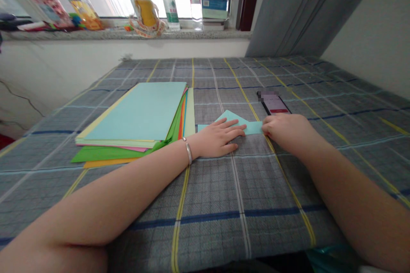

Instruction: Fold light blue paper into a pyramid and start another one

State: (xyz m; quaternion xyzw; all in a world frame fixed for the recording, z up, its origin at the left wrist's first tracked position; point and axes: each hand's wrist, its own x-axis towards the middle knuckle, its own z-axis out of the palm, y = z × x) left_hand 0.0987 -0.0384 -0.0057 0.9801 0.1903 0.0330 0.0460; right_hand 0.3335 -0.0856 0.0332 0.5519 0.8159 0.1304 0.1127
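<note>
A small piece of light blue folded paper lies on the grey checked tablecloth. My left hand lies flat on its left part, fingers stretched out and together, a silver bangle on the wrist. My right hand rests at the paper's right end with its fingers curled down and pressing on the edge. Most of the paper is hidden under the two hands.
A stack of coloured paper sheets, light blue on top, lies to the left of my hands. A phone with a lit screen lies just behind my right hand. Bottles and boxes stand on the windowsill. A grey curtain hangs at the back right.
</note>
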